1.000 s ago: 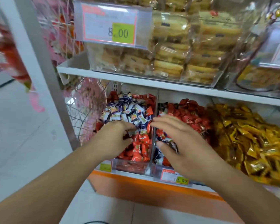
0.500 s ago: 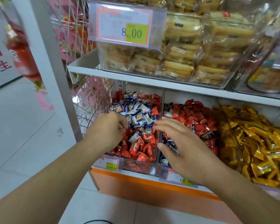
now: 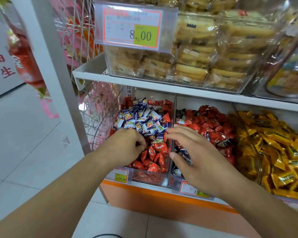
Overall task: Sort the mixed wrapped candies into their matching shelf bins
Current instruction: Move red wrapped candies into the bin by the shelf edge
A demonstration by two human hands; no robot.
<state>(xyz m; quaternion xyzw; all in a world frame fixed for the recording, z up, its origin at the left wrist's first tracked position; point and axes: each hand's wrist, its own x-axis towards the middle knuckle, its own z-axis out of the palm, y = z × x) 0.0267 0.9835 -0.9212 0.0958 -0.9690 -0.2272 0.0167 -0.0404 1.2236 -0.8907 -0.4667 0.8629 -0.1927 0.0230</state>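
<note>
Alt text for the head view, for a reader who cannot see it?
Two hands reach into clear shelf bins: the left hand digs among blue-and-white candies piled on red ones, the right hand spreads over the next bin's red candies. Yellow candies fill a third bin.

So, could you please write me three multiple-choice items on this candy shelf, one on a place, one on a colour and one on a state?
1. Where do the blue-and-white wrapped candies mostly lie?
A. at the back of the clear left bin
B. among the yellow wrapped candies
C. on the floor

2. What colour is the patch behind "8.00" on the upper price tag?
A. blue
B. yellow-green
C. black

3. How is the left hand held?
A. flat and spread
B. out of view
C. fingers curled down into the red wrapped candies

Answers: 1 A, they are heaped behind the red ones in that bin; 2 B, the patch is yellow-green; 3 C, its fingers bend into the pile, while the right hand hovers spread.
</note>
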